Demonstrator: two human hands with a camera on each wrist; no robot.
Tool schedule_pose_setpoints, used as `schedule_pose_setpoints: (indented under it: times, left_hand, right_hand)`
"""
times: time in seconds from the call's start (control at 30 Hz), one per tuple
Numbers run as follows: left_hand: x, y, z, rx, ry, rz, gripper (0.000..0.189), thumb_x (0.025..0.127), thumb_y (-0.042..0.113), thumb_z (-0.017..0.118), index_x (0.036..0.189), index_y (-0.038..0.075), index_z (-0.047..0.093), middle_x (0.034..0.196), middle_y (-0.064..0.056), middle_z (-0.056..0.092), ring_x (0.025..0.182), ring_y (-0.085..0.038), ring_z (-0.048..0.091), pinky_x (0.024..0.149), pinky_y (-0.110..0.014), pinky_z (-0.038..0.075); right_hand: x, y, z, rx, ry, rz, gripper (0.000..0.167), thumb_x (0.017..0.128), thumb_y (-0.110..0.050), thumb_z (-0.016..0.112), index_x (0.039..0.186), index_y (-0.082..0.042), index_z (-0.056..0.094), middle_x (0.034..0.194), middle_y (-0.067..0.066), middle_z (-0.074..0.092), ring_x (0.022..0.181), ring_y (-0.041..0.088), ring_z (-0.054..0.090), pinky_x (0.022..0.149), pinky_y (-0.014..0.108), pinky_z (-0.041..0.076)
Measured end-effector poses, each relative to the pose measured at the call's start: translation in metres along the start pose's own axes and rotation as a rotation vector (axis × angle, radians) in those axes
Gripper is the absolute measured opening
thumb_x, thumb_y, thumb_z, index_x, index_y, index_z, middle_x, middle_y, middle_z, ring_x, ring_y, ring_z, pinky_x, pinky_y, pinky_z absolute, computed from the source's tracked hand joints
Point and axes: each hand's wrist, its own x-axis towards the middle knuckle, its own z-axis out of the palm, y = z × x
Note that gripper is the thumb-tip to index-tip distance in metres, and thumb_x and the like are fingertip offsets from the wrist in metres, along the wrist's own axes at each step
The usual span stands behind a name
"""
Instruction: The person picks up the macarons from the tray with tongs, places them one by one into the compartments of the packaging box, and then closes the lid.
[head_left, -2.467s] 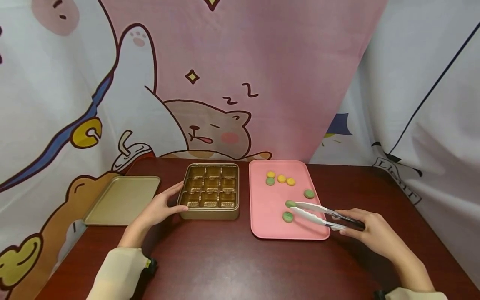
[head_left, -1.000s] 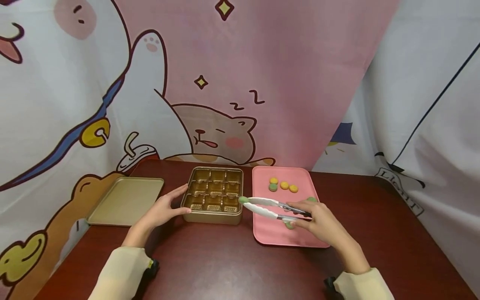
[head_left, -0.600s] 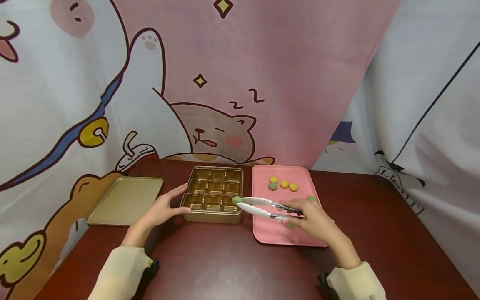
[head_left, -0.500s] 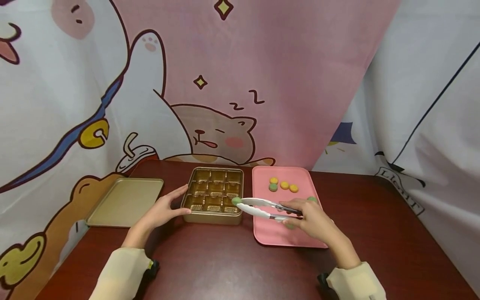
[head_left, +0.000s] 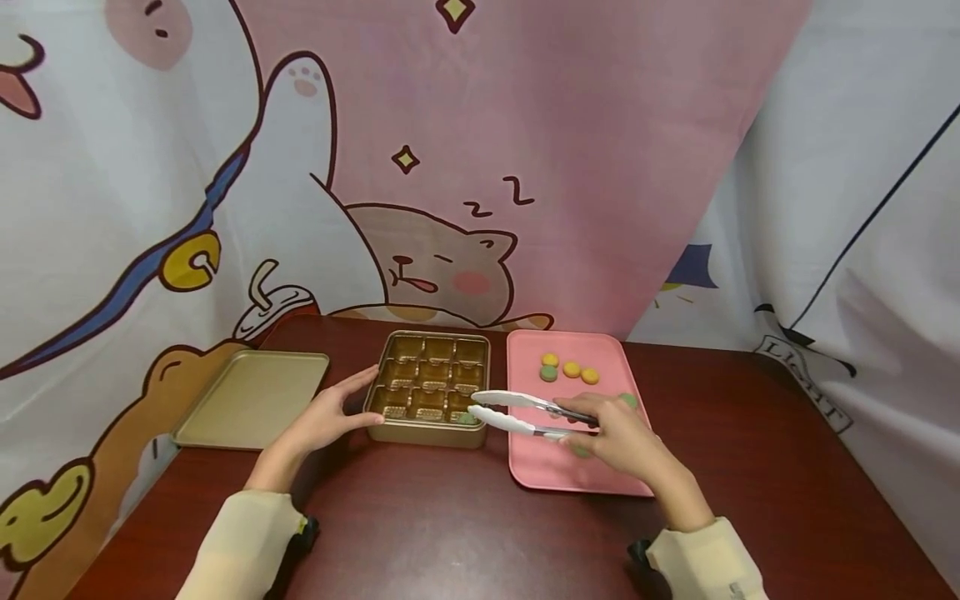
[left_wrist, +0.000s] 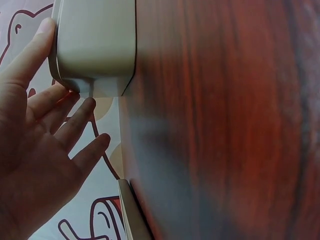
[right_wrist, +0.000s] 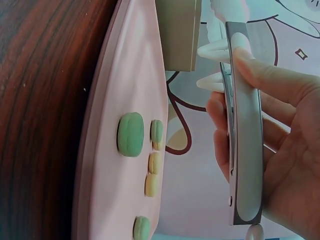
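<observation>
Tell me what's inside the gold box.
The gold box holds a divided insert, three compartments by three. A green macaron lies in the front-right one, which the tongs partly cover. No other macaron shows inside. Whatever is beneath the insert is hidden.

A hand can pass over the table (head_left: 450, 525) at lower centre. At centre, the tongs (head_left: 502, 420) extend across the narrow gap between the tin (head_left: 427, 434) and the pink tray (head_left: 543, 467). Centre left, the left hand (head_left: 324, 423) obstructs the tin's left side. The curtain (head_left: 600, 167) bounds the upper frame.
</observation>
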Motion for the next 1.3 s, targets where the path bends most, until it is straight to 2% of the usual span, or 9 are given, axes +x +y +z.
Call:
schedule_pose_setpoints:
  times: [0.13, 0.43, 0.57, 0.73, 0.9, 1.13, 1.3]
  left_hand:
    - [0.000, 0.000, 0.000, 0.011, -0.007, 0.002, 0.082, 0.086, 0.027, 0.079, 0.152, -0.001, 0.038, 0.159, -0.020, 0.036, 0.147, -0.043, 0.031, 0.115, -0.063, 0.029]
    - [0.001, -0.002, -0.001, 0.018, 0.000, 0.001, 0.083, 0.085, 0.028, 0.079, 0.151, -0.001, 0.039, 0.159, -0.020, 0.037, 0.147, -0.042, 0.032, 0.115, -0.062, 0.030]
    - [0.001, -0.003, -0.001, 0.020, -0.004, -0.004, 0.084, 0.085, 0.030, 0.079, 0.152, 0.000, 0.039, 0.159, -0.019, 0.037, 0.147, -0.042, 0.032, 0.115, -0.062, 0.030]
    - [0.002, -0.002, -0.001, 0.013, -0.009, -0.005, 0.083, 0.086, 0.029, 0.079, 0.152, 0.000, 0.039, 0.160, -0.018, 0.036, 0.148, -0.041, 0.031, 0.115, -0.062, 0.030]
    - [0.004, -0.002, 0.001, 0.016, -0.002, 0.002, 0.083, 0.085, 0.028, 0.079, 0.152, 0.000, 0.039, 0.159, -0.019, 0.036, 0.147, -0.041, 0.032, 0.115, -0.062, 0.030]
    - [0.003, -0.003, 0.000, 0.018, 0.008, 0.012, 0.082, 0.086, 0.028, 0.079, 0.151, -0.001, 0.039, 0.159, -0.020, 0.036, 0.147, -0.042, 0.032, 0.115, -0.062, 0.030]
    - [0.002, -0.001, 0.000, -0.006, -0.001, 0.003, 0.083, 0.086, 0.029, 0.079, 0.151, -0.002, 0.039, 0.159, -0.020, 0.036, 0.147, -0.043, 0.031, 0.114, -0.064, 0.030]
  right_hand:
    - [-0.002, 0.001, -0.004, -0.014, 0.024, 0.009, 0.052, 0.074, -0.011, 0.087, 0.124, -0.008, 0.071, 0.109, 0.003, 0.075, 0.088, 0.014, 0.064, 0.076, 0.032, 0.056]
    - [-0.013, 0.016, -0.022, -0.004, 0.031, 0.022, 0.055, 0.076, -0.015, 0.086, 0.128, -0.006, 0.069, 0.117, 0.007, 0.073, 0.100, 0.020, 0.068, 0.082, 0.035, 0.058]
    - [-0.025, 0.025, -0.034, -0.011, 0.038, 0.056, 0.055, 0.077, -0.017, 0.086, 0.129, -0.006, 0.068, 0.119, 0.009, 0.072, 0.102, 0.021, 0.067, 0.080, 0.029, 0.057]
    - [-0.048, 0.040, -0.050, -0.081, 0.048, 0.081, 0.058, 0.076, -0.021, 0.087, 0.129, -0.008, 0.068, 0.116, 0.006, 0.072, 0.098, 0.012, 0.064, 0.076, 0.022, 0.054]
    - [-0.072, 0.057, -0.061, -0.134, 0.042, 0.127, 0.057, 0.075, -0.031, 0.087, 0.126, -0.010, 0.070, 0.110, 0.002, 0.073, 0.096, 0.006, 0.063, 0.074, 0.021, 0.052]
    - [-0.096, 0.073, -0.064, -0.160, -0.003, 0.196, 0.063, 0.072, -0.041, 0.087, 0.125, -0.011, 0.071, 0.109, -0.003, 0.072, 0.093, 0.002, 0.061, 0.073, 0.021, 0.050]
    - [-0.102, 0.079, -0.061, -0.170, -0.013, 0.188, 0.062, 0.069, -0.038, 0.089, 0.121, -0.008, 0.072, 0.104, -0.004, 0.072, 0.087, 0.004, 0.061, 0.070, 0.023, 0.049]
